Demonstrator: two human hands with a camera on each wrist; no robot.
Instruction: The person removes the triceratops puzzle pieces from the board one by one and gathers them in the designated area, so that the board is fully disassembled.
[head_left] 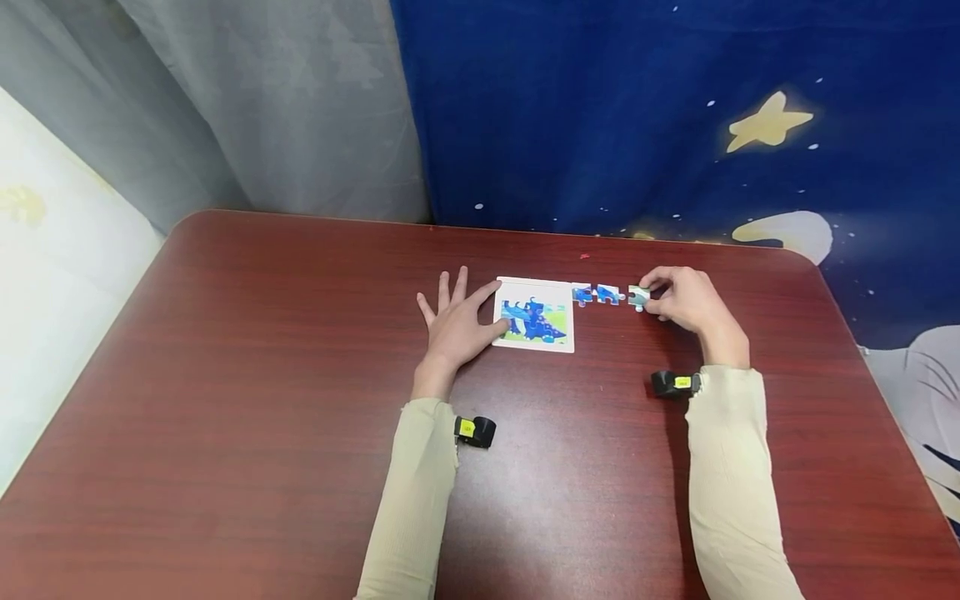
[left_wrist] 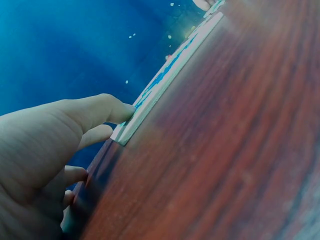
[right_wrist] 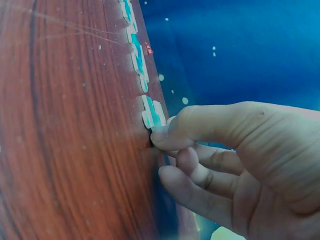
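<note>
One table: glossy red-brown wood-grain top (head_left: 262, 375) with rounded far corners; a grey fabric curtain (head_left: 300, 108) and a dark blue star-print curtain (head_left: 570, 108) hang behind its far edge.
Left hand (head_left: 453, 335): fingers spread wide, thumb resting on the left border of a white, flat rectangular puzzle frame (head_left: 534, 288), forefinger at its far left corner.
Right hand (head_left: 693, 304): thumb and forefinger narrowed, pinching a green-and-blue interlocking puzzle piece (head_left: 637, 295) by its right end.
Puzzle frame: lies near the table's far edge, right of the middle, partly filled by a blue creature picture (head_left: 532, 323); probably light, stiff and easily slid, best steadied by its border.
Loose pieces: a blue knobbed piece (head_left: 582, 293) just beside the frame, then a second blue knobbed piece (head_left: 608, 294), then the pinched one, in a row toward the table's far right corner. They look thin, light and rigid, the knobs likely the weakest part; opposite edges seem the best hold.
Views: the head view gives the printed pictures and whole row; the left wrist view adds the frame's thickness; the right wrist view adds the curled lower fingers. Whether the pinched piece is lifted, I cannot tell.
</note>
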